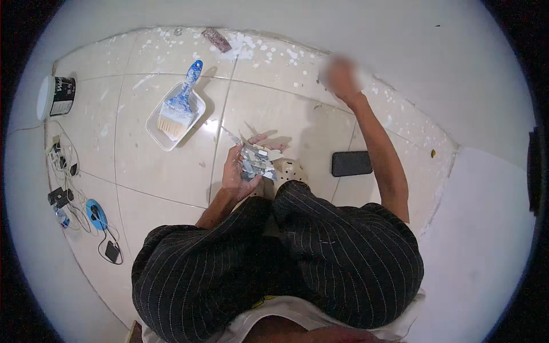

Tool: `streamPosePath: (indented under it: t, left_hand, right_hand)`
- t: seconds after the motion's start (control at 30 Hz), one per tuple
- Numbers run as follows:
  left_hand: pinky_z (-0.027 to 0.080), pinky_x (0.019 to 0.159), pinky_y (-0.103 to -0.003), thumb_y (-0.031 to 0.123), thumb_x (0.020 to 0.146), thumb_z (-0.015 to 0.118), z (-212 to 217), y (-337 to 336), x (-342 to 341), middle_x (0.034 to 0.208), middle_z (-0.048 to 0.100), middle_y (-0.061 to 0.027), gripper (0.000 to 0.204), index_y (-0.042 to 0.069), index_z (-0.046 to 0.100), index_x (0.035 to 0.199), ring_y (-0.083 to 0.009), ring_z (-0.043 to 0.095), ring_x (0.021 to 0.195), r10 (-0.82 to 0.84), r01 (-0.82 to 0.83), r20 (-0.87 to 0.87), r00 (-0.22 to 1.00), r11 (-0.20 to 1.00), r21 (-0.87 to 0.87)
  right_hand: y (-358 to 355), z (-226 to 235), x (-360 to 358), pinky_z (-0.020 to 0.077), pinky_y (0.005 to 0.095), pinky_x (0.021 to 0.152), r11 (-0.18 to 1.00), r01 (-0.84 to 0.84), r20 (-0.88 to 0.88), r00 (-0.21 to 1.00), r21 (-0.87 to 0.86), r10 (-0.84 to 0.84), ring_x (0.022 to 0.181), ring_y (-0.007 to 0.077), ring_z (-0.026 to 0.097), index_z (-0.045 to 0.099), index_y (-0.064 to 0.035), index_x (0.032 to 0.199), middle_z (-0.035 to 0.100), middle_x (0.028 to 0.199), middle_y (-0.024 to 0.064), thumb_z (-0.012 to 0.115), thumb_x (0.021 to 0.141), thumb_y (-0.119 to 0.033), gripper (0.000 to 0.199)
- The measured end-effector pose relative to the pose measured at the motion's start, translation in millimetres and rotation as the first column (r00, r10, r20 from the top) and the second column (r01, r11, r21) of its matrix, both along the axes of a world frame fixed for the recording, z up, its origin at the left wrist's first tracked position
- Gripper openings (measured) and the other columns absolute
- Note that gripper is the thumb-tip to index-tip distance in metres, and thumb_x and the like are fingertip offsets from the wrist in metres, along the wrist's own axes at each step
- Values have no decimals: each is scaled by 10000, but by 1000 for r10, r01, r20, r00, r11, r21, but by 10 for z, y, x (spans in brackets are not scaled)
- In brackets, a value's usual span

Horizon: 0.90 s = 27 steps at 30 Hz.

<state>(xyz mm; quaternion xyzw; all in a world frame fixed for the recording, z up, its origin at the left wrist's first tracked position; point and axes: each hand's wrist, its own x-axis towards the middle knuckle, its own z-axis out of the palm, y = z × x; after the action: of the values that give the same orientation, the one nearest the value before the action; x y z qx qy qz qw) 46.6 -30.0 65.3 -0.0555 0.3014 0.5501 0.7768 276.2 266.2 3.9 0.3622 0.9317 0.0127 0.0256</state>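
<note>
Your left hand point(237, 171) is cupped palm-up just ahead of your knees, fingers curled around a crumpled wad of silvery foil-like scrap point(255, 162); the wad sits in the palm and spills past the fingertips toward the tiled floor point(171, 188). In my judgement it is light, limp and easily deformed, with edges that may be sharp; support it from beneath in a loose cupped hold, since squeezing will only crush it and loose pieces could slip out on the open side. Your right hand point(338, 77) is extended well away from that hold, up at the paint-spattered joint between floor and wall point(434, 68); it is blurred, so I cannot tell whether it is open or closed, or whether it holds anything. Left of the held wad, well apart, a blue-handled paintbrush point(180, 106) lies in a white tray point(157, 134). To its right, a black phone point(351, 163) lies flat on the tiles.
</note>
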Motion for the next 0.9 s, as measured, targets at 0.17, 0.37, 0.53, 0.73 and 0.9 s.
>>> streamPosePath:
  t: [0.17,0.37,0.53,0.73,0.9]
  left_hand:
    - [455,1012,-502,459,966,276,99,8,12,1327,477,-287,613,43,355,1410,-392,483,1245,24,-24,-5,1000,1000,-15]
    - [469,1001,-461,452,955,327,-23,-40,-6,1273,528,-255,616,36,362,1409,-369,512,1214,47,-46,3,999,998,-43]
    - [517,932,-393,446,938,391,116,19,20,1127,620,-157,602,33,425,1374,-263,611,1058,34,-35,31,999,999,27]
    - [453,999,-503,440,968,295,69,-2,32,1282,524,-278,618,-23,384,1369,-379,521,1205,112,-278,629,769,945,173]
    - [440,1017,-489,450,966,308,77,53,63,1286,534,-252,622,-15,384,1371,-352,530,1202,128,-129,84,988,992,5]
  right_hand:
    - [6,67,-23,361,523,908,998,60,9,998,-28,-60,1079,349,471,654,-58,978,558,1114,142,720,731,-284,341]
    - [72,192,137,342,515,950,865,336,8,933,-372,-359,1105,333,524,647,-52,996,605,1109,140,734,679,-385,468]
    - [-22,186,357,387,488,939,722,374,-55,868,-582,-494,1061,315,592,649,-31,994,636,1085,154,739,709,-372,454]
    - [-484,587,217,499,333,795,547,153,-279,730,-823,-625,860,202,657,648,-14,1007,694,943,104,747,772,-192,311]
    - [-1244,1336,-293,496,321,796,523,-27,-432,601,-852,-672,789,128,644,671,-19,976,707,875,81,725,807,-135,212]
